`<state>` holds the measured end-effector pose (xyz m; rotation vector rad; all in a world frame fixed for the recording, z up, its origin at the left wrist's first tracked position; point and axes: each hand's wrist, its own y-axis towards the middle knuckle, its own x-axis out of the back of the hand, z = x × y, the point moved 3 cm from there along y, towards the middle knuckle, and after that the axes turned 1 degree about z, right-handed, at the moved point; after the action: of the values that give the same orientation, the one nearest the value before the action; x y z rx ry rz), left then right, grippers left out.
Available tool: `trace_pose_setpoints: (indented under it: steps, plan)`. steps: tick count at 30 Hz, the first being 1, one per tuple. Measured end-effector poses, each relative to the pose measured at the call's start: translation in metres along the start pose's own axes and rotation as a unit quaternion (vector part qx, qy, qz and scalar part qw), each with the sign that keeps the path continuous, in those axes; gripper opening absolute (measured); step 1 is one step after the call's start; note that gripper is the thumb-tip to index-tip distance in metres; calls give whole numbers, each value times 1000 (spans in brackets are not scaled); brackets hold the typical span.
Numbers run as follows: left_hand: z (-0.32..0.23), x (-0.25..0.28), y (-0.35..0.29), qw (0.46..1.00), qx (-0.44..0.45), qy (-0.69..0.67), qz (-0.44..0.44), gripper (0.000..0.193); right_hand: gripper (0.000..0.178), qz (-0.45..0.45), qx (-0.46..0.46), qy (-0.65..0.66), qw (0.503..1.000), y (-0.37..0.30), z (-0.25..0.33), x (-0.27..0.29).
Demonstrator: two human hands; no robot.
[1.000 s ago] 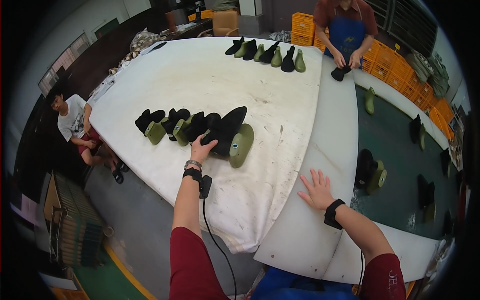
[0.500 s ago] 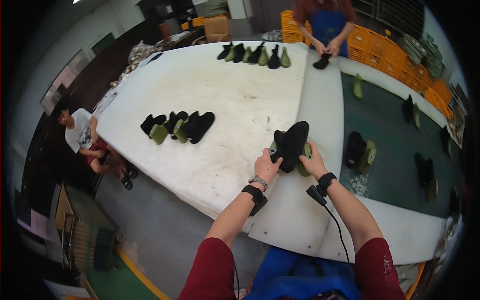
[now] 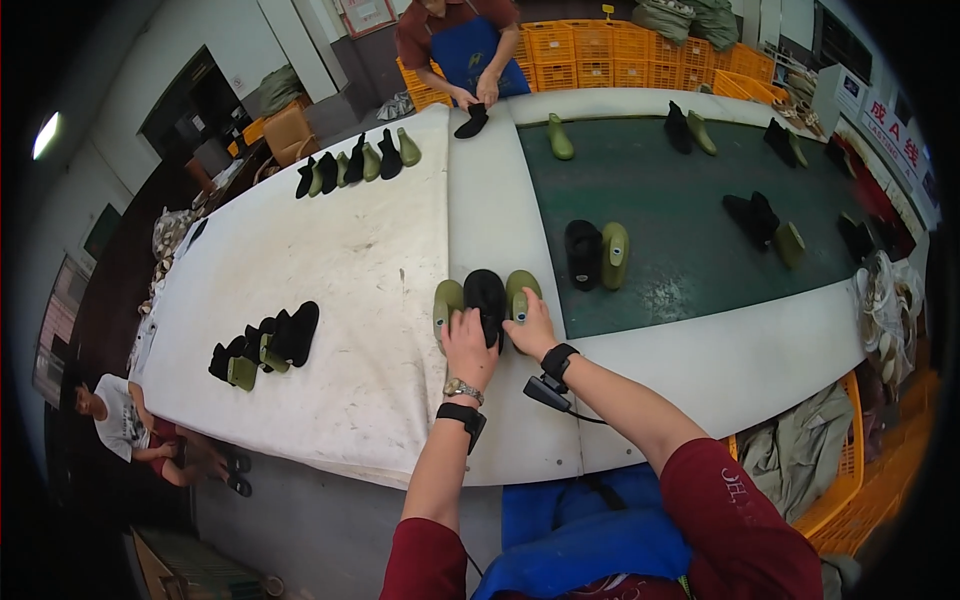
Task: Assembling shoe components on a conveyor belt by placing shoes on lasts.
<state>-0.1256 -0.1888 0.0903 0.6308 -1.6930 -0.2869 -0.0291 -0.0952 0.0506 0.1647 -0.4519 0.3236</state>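
Left hand [image 3: 471,350] grasps a black boot [image 3: 485,293]; right hand [image 3: 533,325] grips the green last [image 3: 522,284] just beside it

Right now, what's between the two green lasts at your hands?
Black footwear, between the left last and the right last, in the head view.

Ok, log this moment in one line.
left hand: on black upper | right hand: on right green last | left green last: beside upper | co-worker: handling another black upper
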Motion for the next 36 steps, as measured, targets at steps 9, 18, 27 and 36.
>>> trace_pose_setpoints:
  steps: [9,18,27,36]
  plan:
    - [-15,-22,-18,975,140,-158,71,55,82,128,32,-52,990,-8,-7,31]
    - [-92,8,-59,956,142,-204,158,59,73,262,107,-186,941,-42,5,116]
    - [-83,11,-87,809,291,-457,228,21,52,242,214,-134,937,-94,7,140]
    - [-88,12,-93,720,346,-541,261,20,34,103,321,-175,925,-138,30,140]
